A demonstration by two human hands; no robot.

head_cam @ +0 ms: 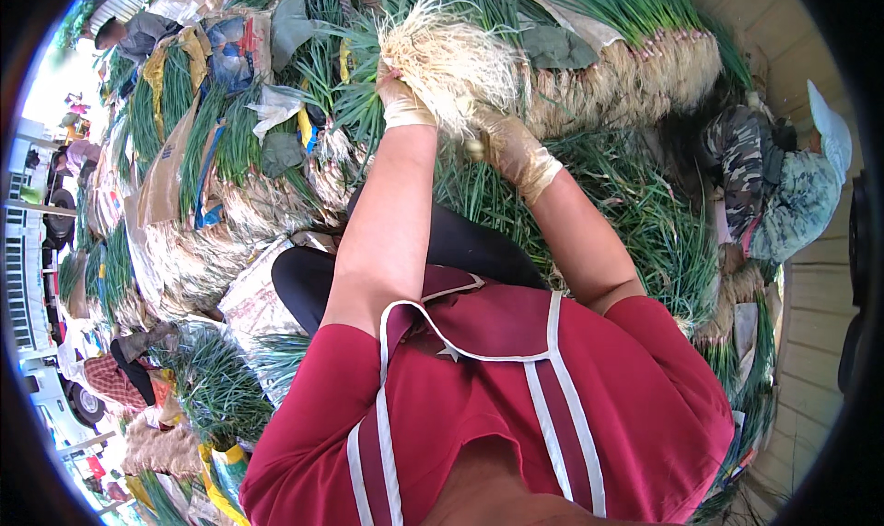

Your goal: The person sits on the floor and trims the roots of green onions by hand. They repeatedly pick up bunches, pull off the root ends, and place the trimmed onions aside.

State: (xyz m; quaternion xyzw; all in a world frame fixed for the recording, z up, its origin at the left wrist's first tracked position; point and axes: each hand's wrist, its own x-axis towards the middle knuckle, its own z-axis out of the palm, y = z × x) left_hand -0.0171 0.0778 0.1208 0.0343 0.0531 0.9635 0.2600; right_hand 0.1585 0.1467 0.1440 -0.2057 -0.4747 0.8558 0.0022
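A bunch of spring onions (449, 56) is raised in front of me, its pale stringy roots fanned towards me. My left hand (400, 101), in a thin glove, grips the bunch below the roots, where a pinkish stem base shows. Its green leaves (359, 88) trail off to the left. My right hand (510, 143), in a stained thin glove, is at the lower right edge of the roots. The roots hide part of its fingers, so whether they pinch any strands is unclear. Loose green leaves (608, 201) lie in a heap below that hand.
Stacked spring onion bunches (642, 70) line the far side, roots facing me. More bundles (255, 208) and sacking (166, 174) fill the left. A person in camouflage clothing (794, 188) crouches at right, near a panelled wall (815, 333). Other people and vehicles (27, 284) are further left.
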